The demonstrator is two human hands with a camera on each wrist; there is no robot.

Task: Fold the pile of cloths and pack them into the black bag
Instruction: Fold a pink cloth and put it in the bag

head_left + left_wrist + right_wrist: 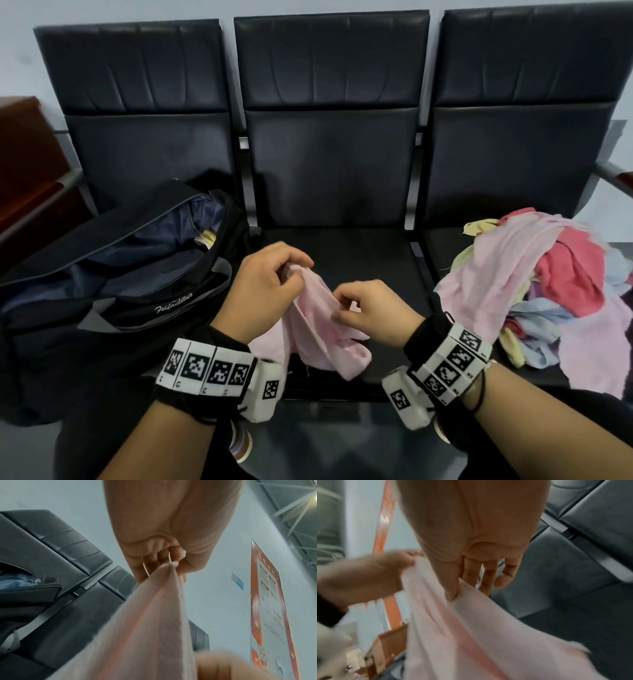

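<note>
A pale pink cloth (317,325) hangs bunched between my two hands above the front of the middle seat. My left hand (270,274) pinches its upper corner, and the left wrist view shows the curled fingers (154,559) gripping that corner of the pink cloth (150,622). My right hand (363,305) pinches the cloth's edge lower and to the right; thumb and fingers (467,574) hold the pink cloth (479,628). The black bag (113,274) lies open on the left seat, a yellowish cloth (207,237) inside. The pile of cloths (548,277) lies on the right seat.
Three black padded seats (335,192) stand in a row against a pale wall. A brown wooden cabinet (24,164) is at the far left. A metal armrest (613,174) juts out at the right. A red poster (269,601) hangs on the wall.
</note>
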